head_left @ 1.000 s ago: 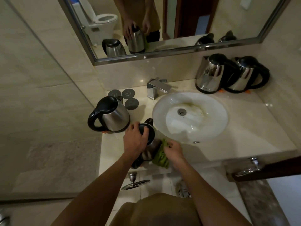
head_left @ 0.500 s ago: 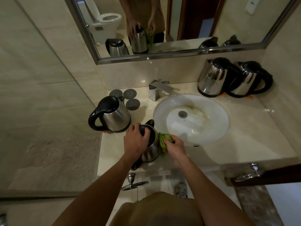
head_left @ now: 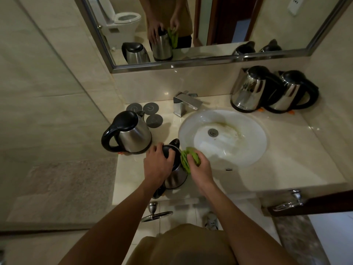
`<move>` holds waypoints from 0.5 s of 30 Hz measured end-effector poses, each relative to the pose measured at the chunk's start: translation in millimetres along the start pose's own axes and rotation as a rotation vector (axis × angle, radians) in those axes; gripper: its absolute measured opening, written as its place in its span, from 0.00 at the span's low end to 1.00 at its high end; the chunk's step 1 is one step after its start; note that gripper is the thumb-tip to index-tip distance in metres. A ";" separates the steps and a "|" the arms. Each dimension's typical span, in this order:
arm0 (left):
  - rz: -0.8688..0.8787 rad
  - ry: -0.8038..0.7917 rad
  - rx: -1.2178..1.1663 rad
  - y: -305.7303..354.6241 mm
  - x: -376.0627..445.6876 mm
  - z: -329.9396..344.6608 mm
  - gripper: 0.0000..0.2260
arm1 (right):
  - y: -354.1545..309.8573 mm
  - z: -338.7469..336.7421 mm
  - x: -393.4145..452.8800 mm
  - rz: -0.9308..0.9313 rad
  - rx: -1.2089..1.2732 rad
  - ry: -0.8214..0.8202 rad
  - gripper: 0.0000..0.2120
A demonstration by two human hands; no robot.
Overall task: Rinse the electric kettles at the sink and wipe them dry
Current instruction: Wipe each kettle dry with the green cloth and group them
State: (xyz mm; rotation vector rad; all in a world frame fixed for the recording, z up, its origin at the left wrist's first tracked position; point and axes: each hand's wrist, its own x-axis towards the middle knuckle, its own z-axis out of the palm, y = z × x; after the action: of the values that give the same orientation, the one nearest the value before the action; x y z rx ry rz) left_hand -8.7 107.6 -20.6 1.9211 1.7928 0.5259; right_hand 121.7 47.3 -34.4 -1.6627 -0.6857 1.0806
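Four steel kettles with black lids and handles stand on the desk point(head_left: 286, 169); the nearest kettle point(head_left: 174, 175) sits at the lower centre of the frame, at the desk's front edge just left of the sink point(head_left: 254, 148); the left hand point(head_left: 157, 165) curls over its black lid, grasping it from above; the right hand point(head_left: 199, 168) clutches a green cloth point(head_left: 186, 159) pressed against the kettle's right side; a second kettle point(head_left: 129, 133) stands just beyond at centre left, three grey discs point(head_left: 154, 121) behind it; the faucet point(head_left: 186, 104) rises behind the basin; two kettles point(head_left: 273, 90) touch at the upper right below the mirror point(head_left: 210, 63).
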 end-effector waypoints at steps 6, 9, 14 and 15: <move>0.004 -0.003 -0.015 -1.0 -1.3 -0.4 0.15 | -18.0 14.8 19.5 -0.102 -0.245 0.054 0.13; 0.008 -0.008 -0.012 -2.1 -1.5 -1.4 0.16 | -4.5 14.4 18.6 0.036 -0.280 0.068 0.14; 0.005 -0.013 -0.008 -3.2 0.1 -0.8 0.17 | 1.1 20.5 0.2 0.057 -0.131 -0.005 0.19; 0.006 -0.013 -0.003 -3.1 0.2 -0.2 0.17 | 1.0 21.8 0.5 0.000 -0.173 -0.009 0.19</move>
State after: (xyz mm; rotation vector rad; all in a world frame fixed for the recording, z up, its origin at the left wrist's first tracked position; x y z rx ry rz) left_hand -11.3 107.9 -22.3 1.9237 1.7781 0.5169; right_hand 102.3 56.8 -37.8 -1.8051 -0.8036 1.0537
